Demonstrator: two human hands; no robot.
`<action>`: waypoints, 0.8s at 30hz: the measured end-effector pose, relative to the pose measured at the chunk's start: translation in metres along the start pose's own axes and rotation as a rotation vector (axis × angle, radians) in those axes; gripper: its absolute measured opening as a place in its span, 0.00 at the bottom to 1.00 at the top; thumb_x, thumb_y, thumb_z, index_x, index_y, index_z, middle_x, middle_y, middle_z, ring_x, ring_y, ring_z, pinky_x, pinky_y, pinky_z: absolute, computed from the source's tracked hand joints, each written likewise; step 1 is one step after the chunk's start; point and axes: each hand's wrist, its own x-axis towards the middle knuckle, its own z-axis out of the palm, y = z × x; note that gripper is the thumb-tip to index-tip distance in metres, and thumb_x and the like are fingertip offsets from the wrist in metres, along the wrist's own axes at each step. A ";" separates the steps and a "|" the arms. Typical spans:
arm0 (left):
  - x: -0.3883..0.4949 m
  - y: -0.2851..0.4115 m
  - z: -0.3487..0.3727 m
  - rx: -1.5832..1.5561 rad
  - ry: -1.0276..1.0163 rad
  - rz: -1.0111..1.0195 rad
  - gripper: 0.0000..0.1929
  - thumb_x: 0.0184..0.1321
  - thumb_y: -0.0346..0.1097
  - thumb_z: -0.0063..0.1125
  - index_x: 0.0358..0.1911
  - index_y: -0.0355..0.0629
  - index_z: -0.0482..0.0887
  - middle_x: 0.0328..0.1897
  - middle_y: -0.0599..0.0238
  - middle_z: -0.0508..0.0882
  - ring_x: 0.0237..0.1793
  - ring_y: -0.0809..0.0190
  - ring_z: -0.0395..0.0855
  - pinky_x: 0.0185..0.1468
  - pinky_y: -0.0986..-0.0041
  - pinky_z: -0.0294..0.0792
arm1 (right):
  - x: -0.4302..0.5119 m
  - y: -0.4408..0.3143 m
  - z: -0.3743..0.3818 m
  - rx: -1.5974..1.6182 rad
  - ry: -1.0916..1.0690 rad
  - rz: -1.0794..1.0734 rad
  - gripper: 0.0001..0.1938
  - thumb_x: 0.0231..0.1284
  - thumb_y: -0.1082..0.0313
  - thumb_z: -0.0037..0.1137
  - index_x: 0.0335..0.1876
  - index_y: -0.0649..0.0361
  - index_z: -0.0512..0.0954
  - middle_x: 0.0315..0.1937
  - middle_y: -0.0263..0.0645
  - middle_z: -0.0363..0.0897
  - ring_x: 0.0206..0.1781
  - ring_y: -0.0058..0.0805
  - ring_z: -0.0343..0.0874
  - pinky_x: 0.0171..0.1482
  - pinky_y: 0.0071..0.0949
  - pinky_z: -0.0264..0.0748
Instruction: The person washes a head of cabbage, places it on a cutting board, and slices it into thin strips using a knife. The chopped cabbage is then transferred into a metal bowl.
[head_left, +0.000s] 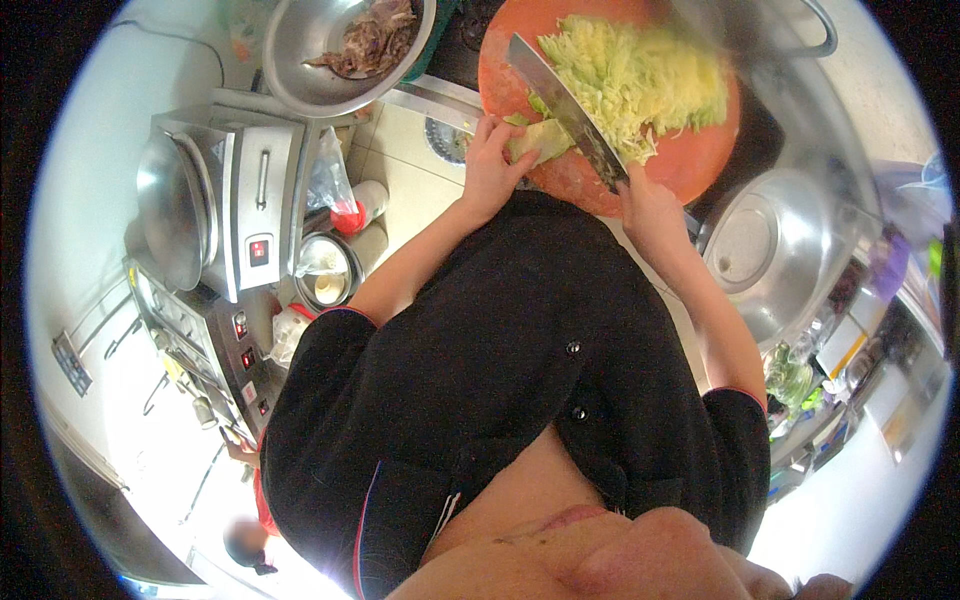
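Note:
A round orange cutting board (697, 176) lies before me, with a heap of shredded cabbage (637, 79) over its far and right part. My right hand (646, 199) grips the handle of a broad-bladed kitchen knife (564, 105). Its blade slants up and to the left across the board, with bits of green stuck near the handle. To the left of the blade, my left hand (495, 161) holds a pale green piece of cabbage (546, 140) at the board's near left edge. The knife's edge is close to that piece; whether they touch I cannot tell.
A steel bowl (300, 79) holding brown meat stands at upper left. On the right is a large steel basin (814, 247). Steel cooking equipment (259, 195), a red-lidded jar (349, 217) and a pot (304, 281) are at left. Another person (251, 540) appears at lower left.

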 end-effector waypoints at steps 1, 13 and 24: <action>0.000 0.000 0.001 0.000 0.000 -0.003 0.16 0.45 0.30 0.70 0.38 0.38 0.79 0.39 0.59 0.72 0.27 0.59 0.74 0.32 0.69 0.70 | -0.006 -0.001 -0.005 0.000 0.001 0.005 0.11 0.58 0.71 0.47 0.46 0.60 0.65 0.24 0.54 0.79 0.28 0.57 0.80 0.31 0.53 0.76; 0.001 0.005 0.000 0.001 0.031 0.040 0.16 0.46 0.30 0.70 0.38 0.38 0.80 0.38 0.59 0.73 0.25 0.60 0.74 0.31 0.70 0.70 | 0.010 0.001 0.022 0.032 0.110 -0.020 0.09 0.59 0.71 0.46 0.42 0.61 0.64 0.23 0.55 0.79 0.29 0.57 0.80 0.30 0.53 0.75; -0.001 0.005 0.003 -0.074 -0.023 -0.025 0.15 0.46 0.30 0.69 0.37 0.37 0.79 0.38 0.58 0.73 0.26 0.59 0.75 0.32 0.70 0.70 | 0.025 0.005 0.055 -0.013 0.038 -0.068 0.09 0.59 0.72 0.45 0.43 0.63 0.64 0.24 0.55 0.79 0.29 0.58 0.80 0.31 0.54 0.75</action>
